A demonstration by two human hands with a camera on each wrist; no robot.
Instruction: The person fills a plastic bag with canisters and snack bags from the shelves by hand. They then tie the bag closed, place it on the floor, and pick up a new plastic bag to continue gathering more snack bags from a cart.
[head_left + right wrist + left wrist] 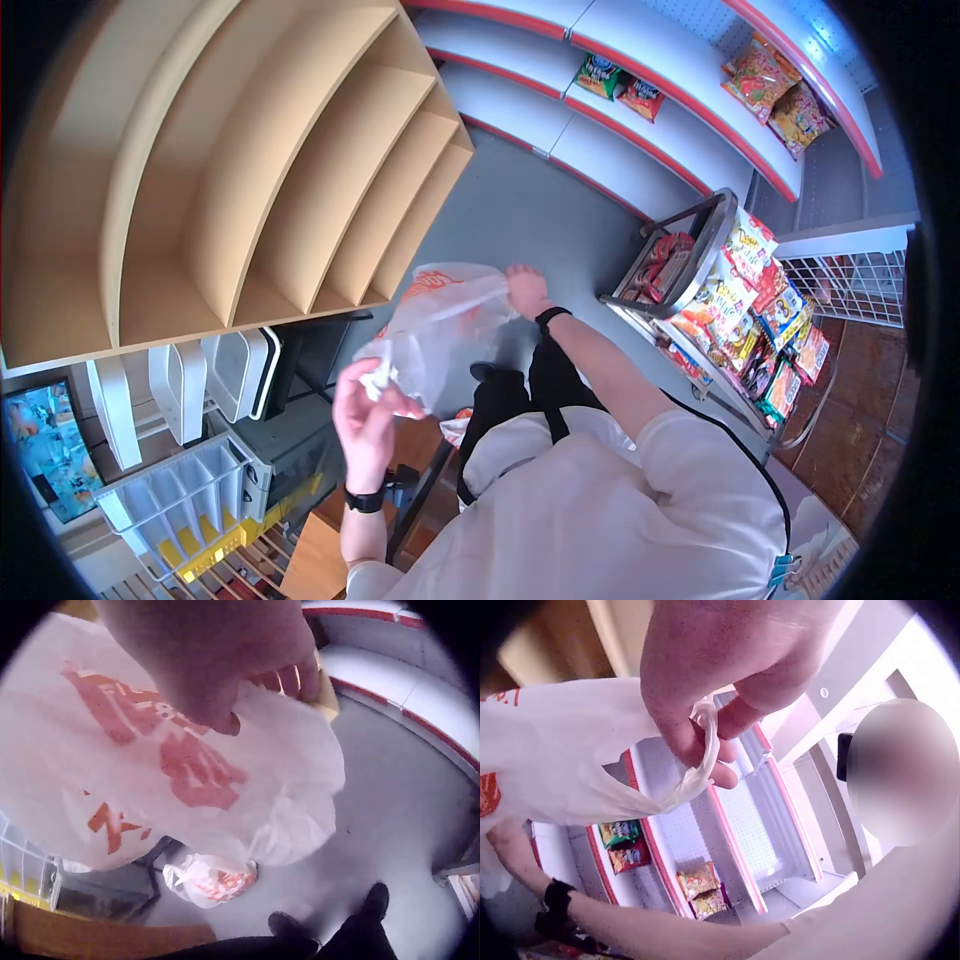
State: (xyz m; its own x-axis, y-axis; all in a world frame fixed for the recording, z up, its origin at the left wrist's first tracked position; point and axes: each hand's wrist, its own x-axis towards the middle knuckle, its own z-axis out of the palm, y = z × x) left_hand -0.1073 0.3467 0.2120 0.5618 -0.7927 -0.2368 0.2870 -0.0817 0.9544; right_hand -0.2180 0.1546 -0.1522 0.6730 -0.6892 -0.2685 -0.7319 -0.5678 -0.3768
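A thin white plastic bag (440, 335) with red-orange print is stretched between my two hands, in front of my legs. My left hand (362, 425) grips its bunched handle; in the left wrist view the handle loop (705, 761) runs through the curled fingers. My right hand (527, 292) pinches the far end of the bag. In the right wrist view that hand (225, 664) lies over the printed side, thumb against the plastic, part of the fingers hidden behind it.
Another white printed bag (214, 881) sits low near my feet. A wooden shelf unit (290, 170) rises at left, red-edged white shelves (500, 45) ahead with a few snack packets (597, 75). To the right stands a cart (680, 265) beside piled snack bags (745, 300). Clear bins (180, 490) are at lower left.
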